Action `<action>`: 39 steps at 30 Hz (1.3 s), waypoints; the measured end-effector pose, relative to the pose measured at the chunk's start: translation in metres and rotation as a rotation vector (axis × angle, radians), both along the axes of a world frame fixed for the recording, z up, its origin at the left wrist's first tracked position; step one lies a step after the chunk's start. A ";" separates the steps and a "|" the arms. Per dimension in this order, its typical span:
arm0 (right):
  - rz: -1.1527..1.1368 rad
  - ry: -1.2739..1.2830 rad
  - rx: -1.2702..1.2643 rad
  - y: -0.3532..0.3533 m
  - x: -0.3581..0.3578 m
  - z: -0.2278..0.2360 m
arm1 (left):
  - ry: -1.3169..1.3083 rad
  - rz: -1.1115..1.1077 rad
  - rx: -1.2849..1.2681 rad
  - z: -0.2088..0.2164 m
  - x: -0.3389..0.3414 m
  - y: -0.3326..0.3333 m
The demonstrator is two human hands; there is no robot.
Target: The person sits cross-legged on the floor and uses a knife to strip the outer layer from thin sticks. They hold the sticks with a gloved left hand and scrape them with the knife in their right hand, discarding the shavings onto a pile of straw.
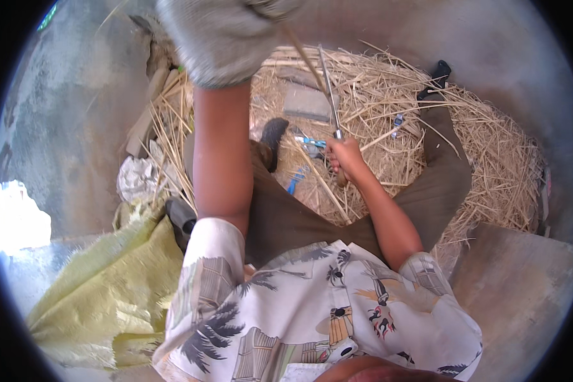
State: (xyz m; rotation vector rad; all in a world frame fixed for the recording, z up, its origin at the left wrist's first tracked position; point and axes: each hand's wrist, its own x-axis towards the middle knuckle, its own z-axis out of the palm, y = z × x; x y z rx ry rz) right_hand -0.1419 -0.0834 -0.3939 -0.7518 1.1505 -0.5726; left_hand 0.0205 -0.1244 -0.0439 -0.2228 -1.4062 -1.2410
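Note:
My left hand (226, 38), in a pale grey work glove, is raised at the top edge of the head view, partly cut off. Its fingers are closed on a thin brown strip of wood or cane (304, 56), which slants down toward the blade. Below it, my bare right hand (344, 156) grips the handle of a knife (328, 89) with a long, narrow metal blade pointing up and away. The strip's lower end meets or crosses the blade; whether they touch I cannot tell.
Pale split strips and shavings (490, 153) cover the ground around my spread legs. A flat grey block (307, 103) lies between my feet, with blue and clear plastic litter (296, 179) nearer me. A yellow-green woven sack (108, 286) lies at left, beside a grey wall (83, 127).

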 end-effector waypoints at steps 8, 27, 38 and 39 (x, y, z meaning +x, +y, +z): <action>0.059 0.350 -0.556 -0.009 0.003 0.019 | -0.087 0.096 -0.021 -0.005 0.080 0.042; 0.089 0.348 -0.623 -0.005 -0.002 0.033 | -0.264 0.665 -0.272 0.058 0.155 0.149; 0.159 0.202 -0.790 0.023 0.003 0.091 | 0.340 0.729 -0.392 0.058 0.203 0.219; 0.189 0.232 -0.905 0.028 0.002 0.110 | 0.340 0.746 -0.413 0.059 0.206 0.213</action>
